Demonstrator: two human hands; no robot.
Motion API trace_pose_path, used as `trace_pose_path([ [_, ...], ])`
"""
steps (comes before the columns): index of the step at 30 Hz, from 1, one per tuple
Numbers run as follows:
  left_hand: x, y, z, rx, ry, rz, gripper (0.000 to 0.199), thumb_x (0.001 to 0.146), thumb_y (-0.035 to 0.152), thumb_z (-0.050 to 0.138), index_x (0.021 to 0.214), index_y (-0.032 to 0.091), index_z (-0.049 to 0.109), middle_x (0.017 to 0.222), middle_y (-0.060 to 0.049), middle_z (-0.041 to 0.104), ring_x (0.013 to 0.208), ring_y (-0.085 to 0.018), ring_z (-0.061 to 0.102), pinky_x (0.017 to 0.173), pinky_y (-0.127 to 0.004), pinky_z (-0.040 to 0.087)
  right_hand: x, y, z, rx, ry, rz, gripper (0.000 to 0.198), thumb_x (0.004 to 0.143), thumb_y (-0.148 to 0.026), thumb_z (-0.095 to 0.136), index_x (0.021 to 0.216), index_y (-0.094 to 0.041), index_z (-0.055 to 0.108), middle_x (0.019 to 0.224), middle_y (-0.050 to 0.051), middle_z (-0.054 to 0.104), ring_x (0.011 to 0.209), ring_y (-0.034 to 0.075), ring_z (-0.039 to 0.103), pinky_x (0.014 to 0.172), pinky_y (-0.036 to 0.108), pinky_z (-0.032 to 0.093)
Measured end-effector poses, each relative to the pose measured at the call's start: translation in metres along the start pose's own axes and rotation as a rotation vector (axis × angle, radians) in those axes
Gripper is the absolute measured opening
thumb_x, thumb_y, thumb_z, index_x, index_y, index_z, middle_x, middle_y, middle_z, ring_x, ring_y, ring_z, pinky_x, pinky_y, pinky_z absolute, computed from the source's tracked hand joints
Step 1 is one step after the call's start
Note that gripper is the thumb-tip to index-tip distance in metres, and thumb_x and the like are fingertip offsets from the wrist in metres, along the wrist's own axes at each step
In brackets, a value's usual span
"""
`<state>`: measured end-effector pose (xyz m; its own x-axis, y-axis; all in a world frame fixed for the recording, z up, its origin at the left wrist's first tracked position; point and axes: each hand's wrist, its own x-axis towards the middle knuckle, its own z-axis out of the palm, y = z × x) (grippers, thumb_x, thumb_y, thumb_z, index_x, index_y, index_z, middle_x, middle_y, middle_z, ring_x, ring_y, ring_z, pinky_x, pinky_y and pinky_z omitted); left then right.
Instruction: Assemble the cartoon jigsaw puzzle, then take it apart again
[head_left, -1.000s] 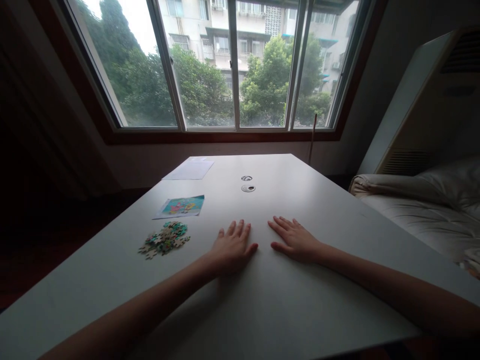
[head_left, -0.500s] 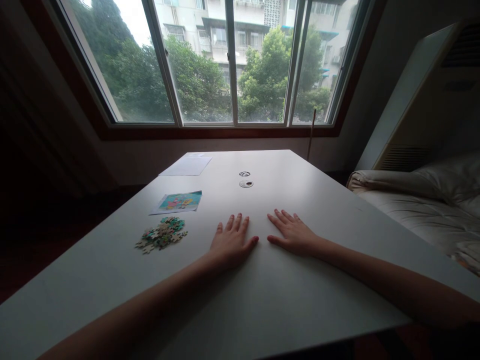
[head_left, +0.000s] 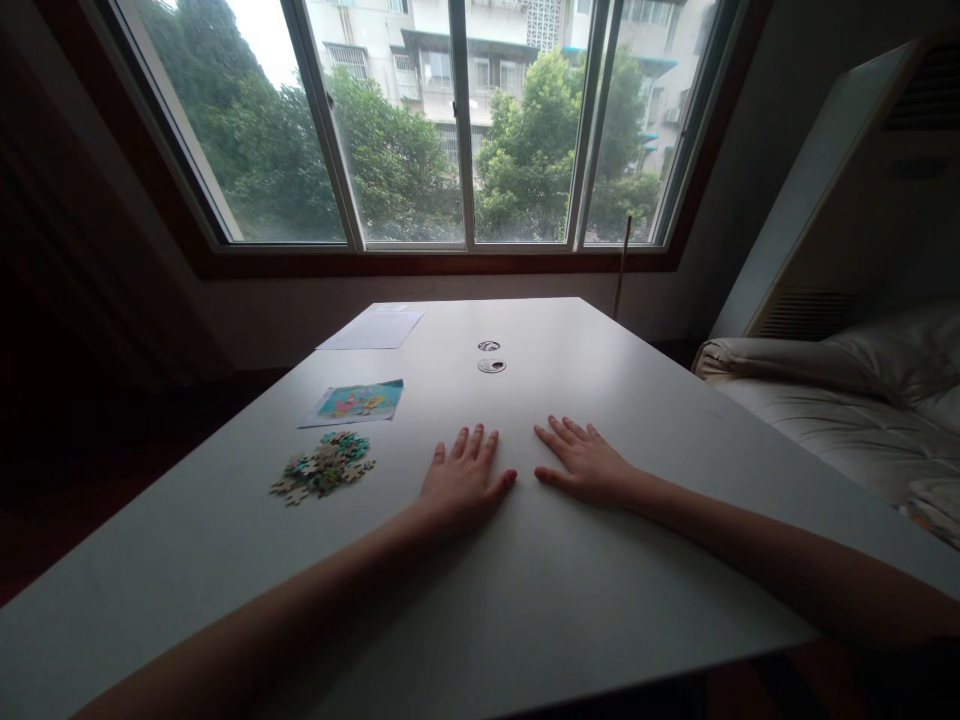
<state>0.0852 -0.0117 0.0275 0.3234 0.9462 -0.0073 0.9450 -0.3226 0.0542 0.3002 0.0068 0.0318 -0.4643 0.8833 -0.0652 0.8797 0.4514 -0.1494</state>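
My left hand (head_left: 463, 482) lies flat on the white table (head_left: 570, 590), palm down with its fingers spread. My right hand (head_left: 583, 462) rests the same way a short gap to its right. Neither holds anything. To the left of my left hand is a heap of jigsaw puzzle pieces (head_left: 322, 468), some with teal print and some showing bare brownish backs. Just behind the heap lies a colourful picture sheet (head_left: 361, 401) with a teal background and pink and yellow figures, whose details are too small to make out.
Pale paper sheets (head_left: 371, 330) lie at the table's far left corner. Two small round discs or stickers (head_left: 492, 366) sit near the far middle. A light padded sofa (head_left: 817, 400) stands along the right side, and a window (head_left: 465, 130) fills the wall ahead.
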Motion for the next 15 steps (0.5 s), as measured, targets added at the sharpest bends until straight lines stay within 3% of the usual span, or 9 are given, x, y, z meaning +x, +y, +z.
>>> trace_pose_path([
  [15,-0.007,0.003,-0.01,0.007,0.01,-0.003,0.07,0.087,0.062,0.02,0.142,0.019,0.019,0.147,-0.01,0.014,0.134,-0.03,0.011,0.102,-0.054,0.017,-0.007,-0.004,-0.01,0.003,0.011,-0.002,0.079,0.079,-0.072,0.021,0.142,-0.025,0.016,0.149,0.01,0.013,0.135,0.031,0.013,0.106,0.051,0.011],
])
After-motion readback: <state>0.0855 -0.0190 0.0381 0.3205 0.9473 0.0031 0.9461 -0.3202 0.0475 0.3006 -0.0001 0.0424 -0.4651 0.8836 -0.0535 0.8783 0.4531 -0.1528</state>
